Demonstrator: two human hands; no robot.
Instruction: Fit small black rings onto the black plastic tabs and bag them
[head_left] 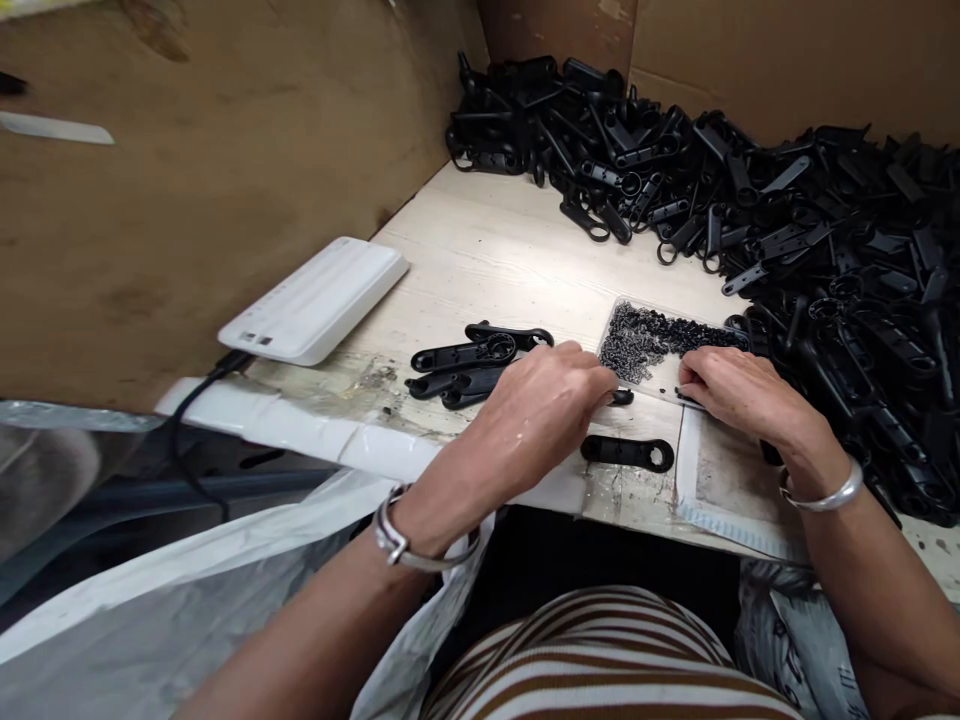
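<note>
My left hand (pixel 551 400) is closed, fingers curled down toward the table, and whatever its fingertips hold is hidden. Beside those fingertips the end of a black plastic part (pixel 622 397) shows. My right hand (pixel 739 390) pinches at the near edge of a clear shallow tray (pixel 660 385). Small black pieces (pixel 645 335) and tiny clear or metallic bits (pixel 630 360) fill much of the tray. A dark bit shows under the right fingertips, too small to name. Between the hands and my body lies a flat black plastic handle (pixel 626 453) with a ring at its right end.
Several similar black handles (pixel 465 357) are grouped left of my left hand. A large heap of black parts (pixel 750 200) spreads across the back and right. On the left sits a white box-like device (pixel 315 300) with a black cable (pixel 180 430). Cardboard walls (pixel 262 150) enclose the table.
</note>
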